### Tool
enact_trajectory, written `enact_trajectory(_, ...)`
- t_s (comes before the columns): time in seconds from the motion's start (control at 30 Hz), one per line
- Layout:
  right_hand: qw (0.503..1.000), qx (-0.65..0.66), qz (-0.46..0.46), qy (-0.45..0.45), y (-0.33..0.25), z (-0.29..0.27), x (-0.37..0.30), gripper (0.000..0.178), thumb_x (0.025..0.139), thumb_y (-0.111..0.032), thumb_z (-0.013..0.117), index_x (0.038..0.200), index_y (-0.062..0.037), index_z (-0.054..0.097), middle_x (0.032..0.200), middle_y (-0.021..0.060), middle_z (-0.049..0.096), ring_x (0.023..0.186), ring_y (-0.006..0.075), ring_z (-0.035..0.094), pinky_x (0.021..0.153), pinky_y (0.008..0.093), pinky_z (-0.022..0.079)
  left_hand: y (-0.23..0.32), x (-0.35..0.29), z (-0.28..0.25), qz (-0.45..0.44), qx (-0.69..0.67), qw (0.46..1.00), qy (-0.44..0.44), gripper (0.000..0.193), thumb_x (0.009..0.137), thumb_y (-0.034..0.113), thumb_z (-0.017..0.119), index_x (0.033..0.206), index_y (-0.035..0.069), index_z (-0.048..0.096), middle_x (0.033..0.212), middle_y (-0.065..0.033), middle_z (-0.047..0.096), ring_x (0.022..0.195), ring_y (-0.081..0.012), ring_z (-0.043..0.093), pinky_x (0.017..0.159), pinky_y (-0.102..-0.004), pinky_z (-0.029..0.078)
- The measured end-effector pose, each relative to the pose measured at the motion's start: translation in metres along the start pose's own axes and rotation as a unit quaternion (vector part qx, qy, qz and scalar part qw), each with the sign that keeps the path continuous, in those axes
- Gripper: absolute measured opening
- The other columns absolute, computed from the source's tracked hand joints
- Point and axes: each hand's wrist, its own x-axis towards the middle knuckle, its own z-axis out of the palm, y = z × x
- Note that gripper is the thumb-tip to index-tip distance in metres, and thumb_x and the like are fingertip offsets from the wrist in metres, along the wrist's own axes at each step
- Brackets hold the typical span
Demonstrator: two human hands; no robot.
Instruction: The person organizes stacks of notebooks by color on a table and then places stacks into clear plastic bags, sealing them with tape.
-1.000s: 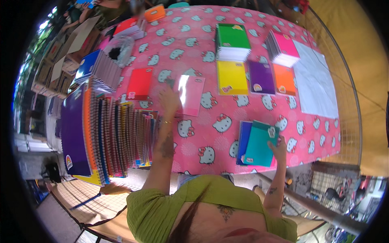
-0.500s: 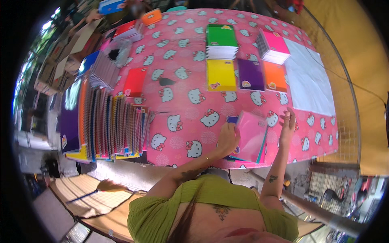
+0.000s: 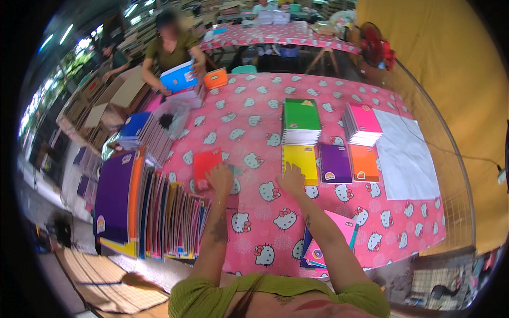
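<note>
My left hand (image 3: 220,178) rests with fingers apart on the pink patterned tablecloth (image 3: 254,106), touching the right edge of a red notebook (image 3: 206,165). My right hand (image 3: 290,180) reaches forward, its spread fingers on the near left corner of a yellow notebook pile (image 3: 301,160). Neither hand holds anything. A small pile topped by a pink notebook (image 3: 331,238) lies at the table's front edge, beside my right forearm.
Beyond the yellow pile stand a green stack (image 3: 301,119) and a pink stack (image 3: 363,124), with purple (image 3: 335,163) and orange (image 3: 363,161) notebooks and a white sheet (image 3: 405,159) to the right. Upright notebooks (image 3: 159,212) fill the left. A person (image 3: 172,45) opposite holds a blue notebook (image 3: 177,78).
Both hands have left the pink notebook on the front pile and reached forward, the left to the red notebook, the right to the yellow pile. The view has tilted up.
</note>
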Motion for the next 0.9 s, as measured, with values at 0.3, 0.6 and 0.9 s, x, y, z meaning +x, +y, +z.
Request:
enact_trajectory(0.3,0.950,0.252,-0.015,0.184,0.078,-0.034,-0.007,0.044,0.085,-0.011,0.058,0.126,0.0031,0.056,0.109,0.0233,0.064,0.092,0.0338,0.066,0.077,0.0497,0.052,0.003,0.014,0.012,-0.073,-0.100,0.991,0.057,0.073,0.082,0.036,0.074,0.138,-0.001,0.045,0.123,-0.0268,0.059,0.115,-0.0401,0.058,0.095,-0.0511,0.048)
enact_trajectory(0.6,0.663,0.737,0.115,-0.059,0.145,-0.175,-0.176,0.053,0.087,-0.010,0.067,0.135,0.0060,0.049,0.125,0.0159,0.060,0.112,0.0231,0.061,0.094,0.0342,0.050,0.053,-0.065,-0.090,0.120,-0.560,0.820,0.012,0.030,0.090,0.007,0.067,0.116,-0.005,0.059,0.103,-0.0102,0.068,0.089,-0.0167,0.063,0.080,-0.0308,0.050)
enact_trajectory(0.9,0.640,0.709,0.155,0.252,0.191,-0.252,-0.249,0.034,0.087,-0.002,0.067,0.120,0.0018,0.061,0.112,0.0125,0.067,0.102,0.0219,0.065,0.089,0.0337,0.052,0.109,-0.161,-0.187,0.187,-0.627,0.753,-0.061,0.026,0.090,0.008,0.067,0.113,-0.002,0.061,0.100,-0.0045,0.066,0.088,-0.0116,0.059,0.080,-0.0274,0.048)
